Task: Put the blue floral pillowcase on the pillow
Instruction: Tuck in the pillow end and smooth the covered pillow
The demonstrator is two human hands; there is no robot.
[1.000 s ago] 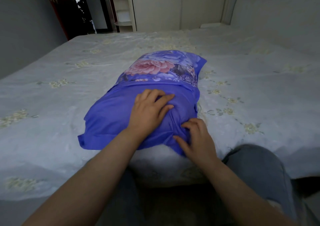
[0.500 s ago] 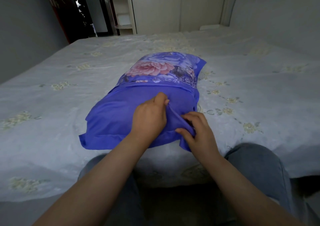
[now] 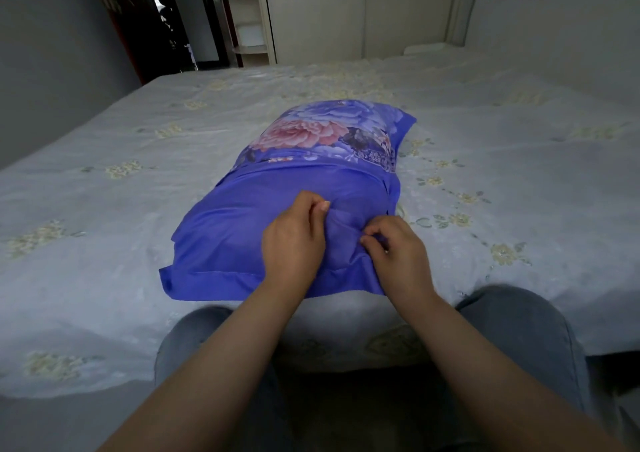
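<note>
Head view: pillowcase is pinched at its near end by both hands
It lies filled on the bed; a raised fold is nipped by the left hand and the right hand, fingers pressed together

Pillowcase blue, pink-and-blue floral far end; bedsheet pale, yellow flower sprigs.

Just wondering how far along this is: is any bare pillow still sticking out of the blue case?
No, the pillowcase covers everything visible, with both hands pinching its plain blue fabric.
</note>
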